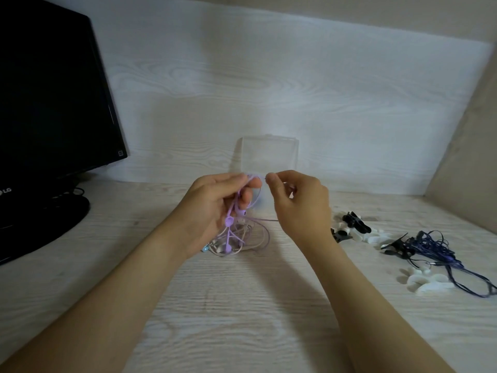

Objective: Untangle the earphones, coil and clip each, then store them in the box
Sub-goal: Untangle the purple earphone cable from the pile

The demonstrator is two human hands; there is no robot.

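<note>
A pale wood-grain table [242,305] fills the lower half of the frame, with a matching panel rising behind it. A black monitor [48,98] on its stand takes up the upper left. Both forearms reach in from the bottom edge and meet at the centre.

The left hand [215,208] has its fingers curled round a bundle of purple earphones [234,214], held up above the table; the cord and earbuds hang from the palm. The right hand [298,208], just beside it, pinches a thin run of the same purple cord between thumb and forefinger, its other fingers folded in.

Behind the hands, at the centre of the frame, a clear plastic box [270,154] stands on the table against the back panel. Below the left hand a loose tangle of pale earphones [242,240] lies on the table. At the right edge lies a heap of dark blue earphones [430,246]. Between that heap and the right hand sits a scatter of black and white clips [352,227], and more white clips [425,284] lie lower right.
</note>
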